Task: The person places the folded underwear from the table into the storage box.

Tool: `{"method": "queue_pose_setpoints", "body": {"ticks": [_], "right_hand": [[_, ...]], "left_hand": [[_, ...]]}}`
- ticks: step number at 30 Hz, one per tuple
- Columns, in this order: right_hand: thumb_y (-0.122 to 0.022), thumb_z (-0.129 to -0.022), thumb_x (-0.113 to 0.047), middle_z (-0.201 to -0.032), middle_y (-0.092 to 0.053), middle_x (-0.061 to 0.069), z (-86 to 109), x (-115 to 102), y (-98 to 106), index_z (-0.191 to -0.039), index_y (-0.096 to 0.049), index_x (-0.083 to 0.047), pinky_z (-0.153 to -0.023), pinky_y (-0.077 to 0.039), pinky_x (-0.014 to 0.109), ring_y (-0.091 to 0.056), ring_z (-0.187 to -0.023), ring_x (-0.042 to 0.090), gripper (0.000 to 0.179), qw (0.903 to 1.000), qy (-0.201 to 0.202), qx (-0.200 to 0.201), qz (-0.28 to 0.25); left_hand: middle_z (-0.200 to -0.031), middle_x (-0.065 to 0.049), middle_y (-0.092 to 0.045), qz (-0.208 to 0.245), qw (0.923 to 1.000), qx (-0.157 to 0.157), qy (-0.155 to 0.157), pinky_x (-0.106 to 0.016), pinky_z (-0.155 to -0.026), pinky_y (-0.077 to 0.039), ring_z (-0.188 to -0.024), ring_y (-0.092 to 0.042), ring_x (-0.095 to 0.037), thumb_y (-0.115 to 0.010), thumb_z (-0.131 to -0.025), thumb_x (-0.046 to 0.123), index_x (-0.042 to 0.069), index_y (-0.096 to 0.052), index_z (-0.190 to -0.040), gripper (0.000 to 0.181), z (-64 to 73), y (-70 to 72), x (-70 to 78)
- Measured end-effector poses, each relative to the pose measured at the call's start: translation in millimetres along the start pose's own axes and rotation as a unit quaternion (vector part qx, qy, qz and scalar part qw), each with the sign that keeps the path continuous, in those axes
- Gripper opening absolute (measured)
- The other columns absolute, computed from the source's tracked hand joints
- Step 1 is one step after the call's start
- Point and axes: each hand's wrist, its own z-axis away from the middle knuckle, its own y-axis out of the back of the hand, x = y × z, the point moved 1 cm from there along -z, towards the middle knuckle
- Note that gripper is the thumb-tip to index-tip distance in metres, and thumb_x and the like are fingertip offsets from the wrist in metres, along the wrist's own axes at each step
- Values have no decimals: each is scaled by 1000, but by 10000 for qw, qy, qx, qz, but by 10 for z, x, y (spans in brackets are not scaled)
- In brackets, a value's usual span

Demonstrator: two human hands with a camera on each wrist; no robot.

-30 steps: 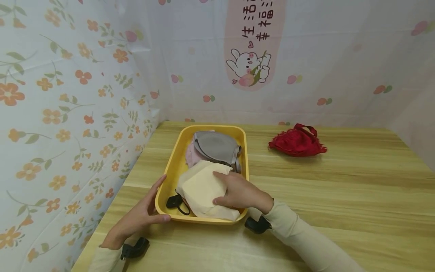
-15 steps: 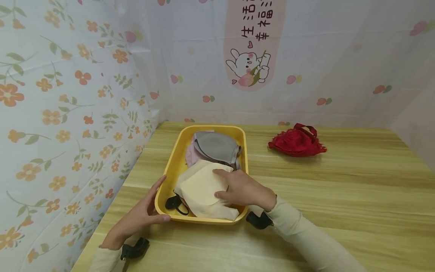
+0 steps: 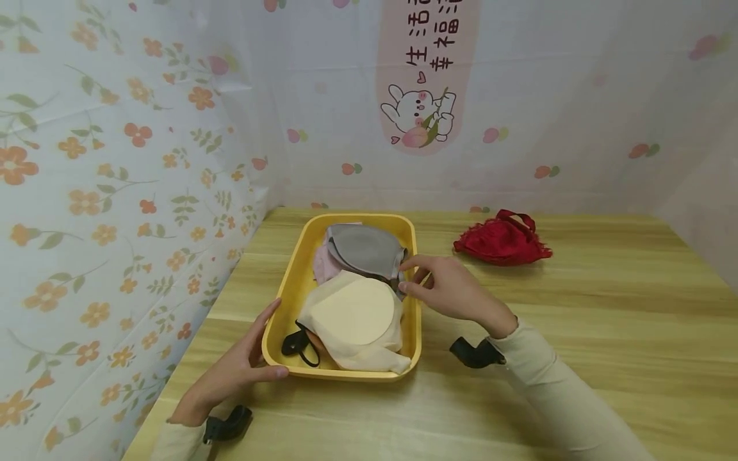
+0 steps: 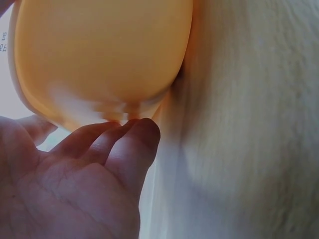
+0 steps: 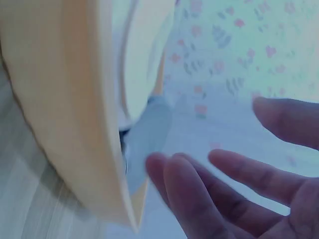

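A yellow plastic bin [image 3: 346, 375] stands on the table with folded clothing inside. My left hand [image 3: 230, 374] holds its near left corner, thumb at the front wall and fingers along the left side; in the left wrist view the fingers [image 4: 132, 149] press against the outer wall. A cream bra [image 3: 354, 314], folded cup over cup, lies at the front of the bin. Behind it is a folded grey bra [image 3: 369, 248] over a pale pink garment [image 3: 325, 264]. My right hand [image 3: 455, 291] hovers at the bin's right rim, holding nothing, fingers loosely bent with fingertips near the grey bra.
To the right, a red lace-trimmed bra [image 3: 503, 240] lies on the wooden table [image 3: 576, 307]. A small black piece with a loop [image 3: 295, 342] is in the bin's near left corner. Patterned curtains [image 3: 323, 102] stand behind and on the left.
My right hand has let go of the cream bra and moved up and right to the bin's rim. The cream bra now lies fully uncovered. The left hand has stayed put.
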Motion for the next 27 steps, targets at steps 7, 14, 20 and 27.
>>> {"method": "queue_pose_setpoints", "body": {"ticks": [7,14,20,27], "right_hand": [[-66,-97,-25,-99,-75,15,-21,327,251,-120,-69,-6,-59,-55,29,-68,-68,15,30,9957,-602,643,-303],[-63,-99,-31,-112,-73,17,-12,618,428,-124,-66,-5,-83,-55,46,-69,-97,31,36,9894,-993,1057,66],[-61,-100,-30,-117,-69,21,3,911,511,-128,-62,-4,-87,-53,53,-66,-106,36,38,9831,-1305,1262,245],[-59,-101,-35,-121,-64,28,73,1150,633,-135,-57,-1,-85,-53,54,-60,-109,43,47,9748,-1733,1365,317]], "left_hand": [[-163,-34,-10,47,10000,-71,-18,-16,-99,-48,-130,-50,0,-74,-90,7,27,3,-163,108,-2,7,1],[-163,-34,-9,57,9999,-136,-69,-16,-99,-48,-130,-50,0,-72,-91,7,26,4,-163,107,-5,12,-5],[-164,-33,-8,-43,10000,-43,-26,-15,-100,-47,-142,-35,-45,-74,-90,8,27,3,-163,108,-7,5,7],[-163,-34,-12,-48,10000,-7,14,-16,-99,-48,-139,-37,-45,-74,-89,8,27,3,-163,108,-12,-4,4]]}}
